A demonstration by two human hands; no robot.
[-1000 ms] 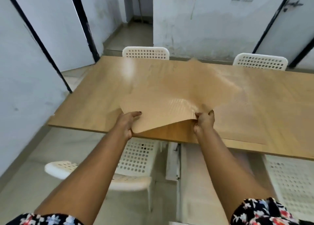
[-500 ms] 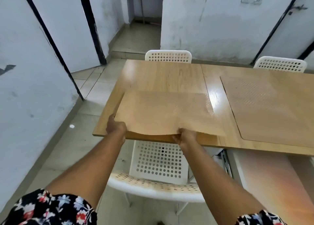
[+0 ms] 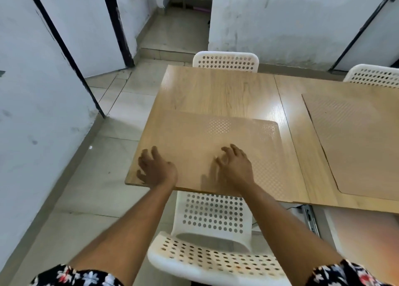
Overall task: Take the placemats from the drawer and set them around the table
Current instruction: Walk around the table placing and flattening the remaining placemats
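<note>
A tan, dot-textured placemat [image 3: 207, 139] lies flat on the near left end of the wooden table [image 3: 220, 91]. My left hand [image 3: 156, 170] hovers over its near left corner with fingers spread. Over the mat's near middle is my right hand [image 3: 234, 167], fingers apart and curled. Neither hand holds anything. A second placemat [image 3: 354, 139] lies flat on the table to the right, partly cut off by the frame edge.
A white perforated chair [image 3: 213, 238] stands tucked under the table edge just below my hands. Two more white chairs [image 3: 225, 62] [image 3: 373, 76] stand at the far side. A metal drawer rail [image 3: 309, 218] shows under the table at right. Walls and tiled floor lie to the left.
Both hands carried the placemat leftward, laid it flat at the table's left end, and let go. They now hover open above it.
</note>
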